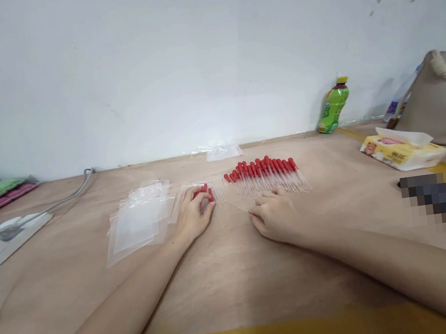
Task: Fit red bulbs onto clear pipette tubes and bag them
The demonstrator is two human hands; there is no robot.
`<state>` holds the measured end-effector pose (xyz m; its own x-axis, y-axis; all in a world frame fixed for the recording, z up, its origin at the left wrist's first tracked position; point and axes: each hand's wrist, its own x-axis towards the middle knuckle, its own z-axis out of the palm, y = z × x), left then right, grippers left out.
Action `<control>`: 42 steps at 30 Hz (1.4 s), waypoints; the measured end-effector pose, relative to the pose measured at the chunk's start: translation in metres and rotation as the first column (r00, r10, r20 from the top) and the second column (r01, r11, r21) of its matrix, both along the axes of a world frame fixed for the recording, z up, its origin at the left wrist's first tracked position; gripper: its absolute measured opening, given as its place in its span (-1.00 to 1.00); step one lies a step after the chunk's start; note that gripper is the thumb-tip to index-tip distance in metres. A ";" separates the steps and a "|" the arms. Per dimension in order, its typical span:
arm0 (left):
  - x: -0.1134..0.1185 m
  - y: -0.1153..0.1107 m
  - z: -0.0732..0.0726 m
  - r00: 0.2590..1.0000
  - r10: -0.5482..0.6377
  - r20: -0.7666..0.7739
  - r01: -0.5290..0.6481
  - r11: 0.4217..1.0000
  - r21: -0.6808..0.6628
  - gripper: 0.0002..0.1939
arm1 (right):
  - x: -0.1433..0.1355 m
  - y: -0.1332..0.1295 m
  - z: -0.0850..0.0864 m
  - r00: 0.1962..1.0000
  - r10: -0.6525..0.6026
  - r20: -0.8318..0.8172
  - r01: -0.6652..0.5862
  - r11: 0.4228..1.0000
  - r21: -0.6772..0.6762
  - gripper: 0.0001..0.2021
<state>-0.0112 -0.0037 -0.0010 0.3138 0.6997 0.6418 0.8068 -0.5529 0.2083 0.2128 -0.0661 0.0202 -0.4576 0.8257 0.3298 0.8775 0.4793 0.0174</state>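
My left hand (pixel 194 214) curls its fingers around a few red-bulbed droppers (pixel 210 195) lying on a clear plastic bag. Their thin clear tubes point to the right. To the right, my right hand (pixel 274 216) rests low over the table with its fingers drawn together. A faint clear edge runs left from its fingertips, and I cannot make out what it belongs to. Just beyond that hand lies a row of red-bulbed droppers (pixel 266 168), bulbs away from me and clear tubes toward me. Clear zip bags (pixel 137 222) overlap in a loose pile left of my left hand.
Another clear bag (pixel 224 153) lies by the wall. A green bottle (pixel 333 106), a yellow tissue pack (pixel 404 151) and a beige bag (pixel 440 100) stand to the right. At left are a power strip (pixel 28 219) with cables and coloured packets (pixel 2 193).
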 end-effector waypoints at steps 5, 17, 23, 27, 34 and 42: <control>0.004 -0.003 0.005 0.993 -0.117 -0.026 0.115 0.991 -0.071 -0.93 | 0.019 -0.001 -0.003 0.974 -0.019 -0.226 0.014 1.000 -0.023 -0.82; 0.009 -0.009 0.005 0.977 -0.209 0.031 0.211 0.973 -0.091 -0.82 | 0.010 0.012 -0.025 0.835 0.239 -0.496 -0.258 0.966 0.030 -0.94; 0.021 -0.032 0.006 0.942 -0.312 0.121 0.322 0.945 -0.066 -0.80 | 0.014 0.007 -0.025 0.793 0.152 -0.590 -0.139 0.988 0.068 -0.90; 0.027 -0.038 0.006 0.929 -0.332 0.162 0.354 0.926 -0.133 -0.85 | 0.014 0.006 -0.024 0.788 0.132 -0.601 -0.120 0.991 0.060 -0.89; 0.025 -0.034 0.002 0.925 -0.265 0.271 0.335 0.907 -0.256 -0.81 | 0.014 0.004 -0.021 0.789 0.123 -0.602 -0.131 0.991 0.031 -0.87; 0.025 -0.032 -0.005 0.907 -0.227 0.354 0.346 0.882 -0.321 -0.75 | 0.014 -0.001 -0.015 0.836 0.132 -0.532 -0.136 0.990 0.032 -0.86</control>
<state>0.0140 -0.0360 -0.0056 0.3729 0.8113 0.4504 0.4906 -0.5843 0.6464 0.2270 -0.0668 0.0054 -0.3197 0.7721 0.5493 0.6779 0.5914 -0.4366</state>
